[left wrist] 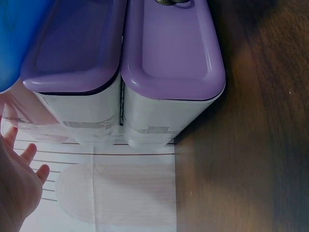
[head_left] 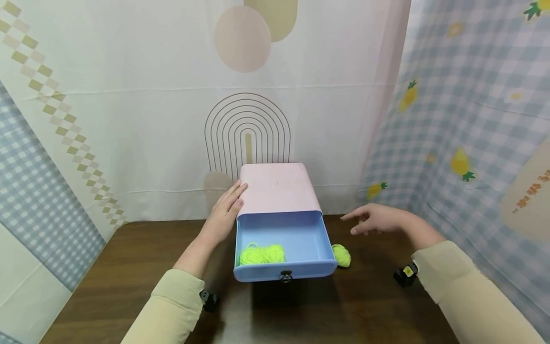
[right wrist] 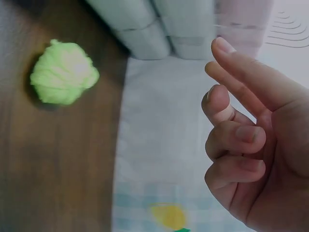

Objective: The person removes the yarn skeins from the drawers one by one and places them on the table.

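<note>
Neon-green yarn bundle lies in the front left corner of a blue drawer, which is pulled well out of its pink casing. A metal ring pull sits at the middle of the drawer's front. The left hand rests against the casing's left side, fingers extended and reaching onto its upper edge. The right hand hangs in the air right of the drawer, holding nothing, its index finger reaching toward the casing and the other fingers loosely bent. Below it and nearer the drawer, a matching yarn ball lies on the dark wooden table. Under the pink casing, the left wrist view shows two white drawer units with purple fronts. Behind hangs a printed white cloth; a blue checked cloth hangs at the right.
</note>
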### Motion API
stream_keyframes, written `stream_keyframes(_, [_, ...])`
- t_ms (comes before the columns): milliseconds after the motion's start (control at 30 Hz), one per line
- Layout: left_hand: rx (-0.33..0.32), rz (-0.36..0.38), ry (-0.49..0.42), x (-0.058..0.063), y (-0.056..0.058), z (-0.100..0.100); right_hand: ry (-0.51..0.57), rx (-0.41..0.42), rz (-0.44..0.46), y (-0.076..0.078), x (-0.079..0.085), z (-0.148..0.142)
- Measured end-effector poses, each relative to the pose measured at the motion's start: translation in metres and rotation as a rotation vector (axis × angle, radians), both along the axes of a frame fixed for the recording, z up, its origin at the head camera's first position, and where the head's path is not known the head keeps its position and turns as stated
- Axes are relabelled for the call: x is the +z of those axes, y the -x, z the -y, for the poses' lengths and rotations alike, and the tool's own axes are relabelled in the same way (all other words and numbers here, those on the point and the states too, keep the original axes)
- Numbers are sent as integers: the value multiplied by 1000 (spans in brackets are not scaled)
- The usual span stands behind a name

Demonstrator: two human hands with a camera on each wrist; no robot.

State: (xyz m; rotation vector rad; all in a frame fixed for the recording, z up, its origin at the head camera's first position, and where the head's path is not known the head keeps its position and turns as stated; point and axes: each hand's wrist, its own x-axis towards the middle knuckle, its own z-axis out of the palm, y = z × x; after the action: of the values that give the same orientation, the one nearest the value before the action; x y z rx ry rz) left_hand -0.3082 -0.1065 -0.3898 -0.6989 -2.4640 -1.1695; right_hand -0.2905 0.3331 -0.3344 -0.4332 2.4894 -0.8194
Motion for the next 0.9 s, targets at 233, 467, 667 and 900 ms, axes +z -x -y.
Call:
stream_keyframes(233, [2, 1, 9, -1, -1, 0, -5, 22, -18, -7, 24, 8])
stream_keyframes(467, [-12, -7, -4, 1, -2, 1, -15, 73, -30, -17, 58, 23])
stream_keyframes(667, [-9, -6, 1, 1, -2, 1, -33, 154, -39, -24, 88, 45])
stream_keyframes(900, [-4, -6, 11, 0, -2, 0, -94, 243, -68, -25, 108, 88])
